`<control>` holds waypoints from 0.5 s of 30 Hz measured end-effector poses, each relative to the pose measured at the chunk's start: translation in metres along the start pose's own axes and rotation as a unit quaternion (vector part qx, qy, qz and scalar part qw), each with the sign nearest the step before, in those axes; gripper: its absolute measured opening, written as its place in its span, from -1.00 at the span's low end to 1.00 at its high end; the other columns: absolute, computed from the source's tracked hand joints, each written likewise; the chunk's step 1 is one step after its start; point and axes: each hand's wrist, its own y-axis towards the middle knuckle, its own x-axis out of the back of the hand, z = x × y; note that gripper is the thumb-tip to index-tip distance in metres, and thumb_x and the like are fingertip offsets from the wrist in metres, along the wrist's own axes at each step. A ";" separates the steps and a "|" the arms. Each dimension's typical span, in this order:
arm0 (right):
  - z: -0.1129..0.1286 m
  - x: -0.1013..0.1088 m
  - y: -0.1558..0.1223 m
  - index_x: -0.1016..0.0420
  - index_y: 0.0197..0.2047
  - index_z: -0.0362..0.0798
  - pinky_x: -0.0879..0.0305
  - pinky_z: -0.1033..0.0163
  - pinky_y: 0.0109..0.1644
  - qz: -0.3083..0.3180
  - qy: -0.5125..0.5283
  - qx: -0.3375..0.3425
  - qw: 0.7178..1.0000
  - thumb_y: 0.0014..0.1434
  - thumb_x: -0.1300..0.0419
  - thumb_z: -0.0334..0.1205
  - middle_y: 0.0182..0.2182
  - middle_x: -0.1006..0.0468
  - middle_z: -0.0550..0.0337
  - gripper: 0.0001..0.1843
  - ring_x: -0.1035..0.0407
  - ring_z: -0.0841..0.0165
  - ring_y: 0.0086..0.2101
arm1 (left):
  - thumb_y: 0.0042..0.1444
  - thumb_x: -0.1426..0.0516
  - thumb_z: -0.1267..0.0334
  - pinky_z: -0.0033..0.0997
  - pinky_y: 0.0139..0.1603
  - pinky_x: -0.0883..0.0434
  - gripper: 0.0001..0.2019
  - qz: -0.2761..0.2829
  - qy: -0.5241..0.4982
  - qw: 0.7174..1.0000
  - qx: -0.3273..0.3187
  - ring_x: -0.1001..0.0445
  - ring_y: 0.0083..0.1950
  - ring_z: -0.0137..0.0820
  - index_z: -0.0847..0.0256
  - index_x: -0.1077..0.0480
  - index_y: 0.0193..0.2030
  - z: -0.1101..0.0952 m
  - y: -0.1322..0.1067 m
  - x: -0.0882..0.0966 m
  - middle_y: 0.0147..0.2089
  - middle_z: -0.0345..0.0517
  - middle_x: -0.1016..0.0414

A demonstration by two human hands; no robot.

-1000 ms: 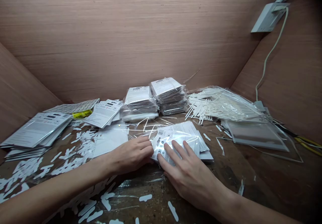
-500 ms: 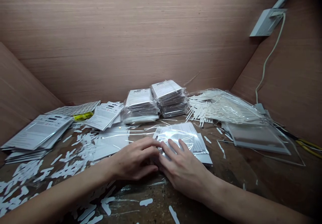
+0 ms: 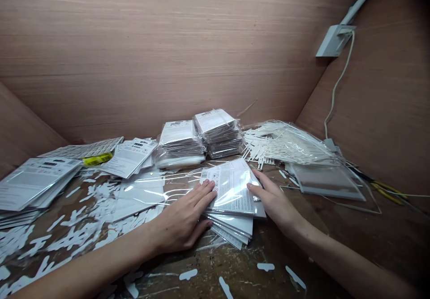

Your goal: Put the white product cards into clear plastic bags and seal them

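Note:
A small stack of white printed cards in clear sleeves (image 3: 231,191) lies on the brown table in front of me. My left hand (image 3: 183,220) rests flat against the stack's left edge, fingers stretched out and together. My right hand (image 3: 275,202) touches the stack's right edge, fingers extended along it. The stack sits between both hands. Neither hand grips anything.
Two wrapped bundles of cards (image 3: 201,135) stand at the back. Fanned card stacks (image 3: 30,180) lie at the left, beside loose clear sleeves (image 3: 141,191) and white paper strips (image 3: 67,232). A bag of white sticks (image 3: 289,144) and a clear tray (image 3: 327,180) sit right. A wall box with cable (image 3: 334,39) hangs above.
Both hands were together on top of the stack's near end; they have now parted to its left and right sides. The view shifted slightly right.

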 end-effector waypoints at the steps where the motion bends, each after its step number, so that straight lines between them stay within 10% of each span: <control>1: 0.003 -0.004 -0.005 -0.19 0.47 0.07 -0.25 -0.23 0.37 0.006 0.017 0.013 1.000 0.37 -0.08 0.09 0.39 -0.33 0.03 -0.32 -0.28 0.01 0.33 | 0.33 -0.09 0.28 0.15 0.56 -0.14 -0.32 0.000 0.003 1.000 -0.003 0.12 0.62 -0.02 0.38 0.03 0.51 -0.002 0.000 0.000 0.58 0.35 0.04; 6: 0.022 -0.017 -0.029 0.08 0.56 0.09 -0.20 -0.26 0.39 0.055 -0.015 0.086 0.995 0.39 -0.08 0.07 0.43 -0.25 -0.06 -0.21 -0.20 0.00 0.38 | 0.09 -0.18 0.32 0.22 0.56 -0.10 -0.11 -0.007 0.000 1.000 -0.018 0.12 0.62 0.05 0.41 0.10 0.53 -0.004 -0.001 0.004 0.59 0.37 0.07; 15: 0.009 -0.006 -0.014 0.21 0.58 -0.15 0.12 -0.29 0.51 0.014 -0.111 0.119 0.987 0.24 -0.22 0.21 0.54 0.15 -0.19 0.11 0.20 -0.04 0.50 | 0.26 -0.16 -0.24 0.50 0.43 -0.17 -0.26 -0.054 0.066 0.996 -0.030 -0.12 0.52 0.26 0.26 -0.26 0.39 0.005 -0.006 -0.006 0.46 0.40 -0.25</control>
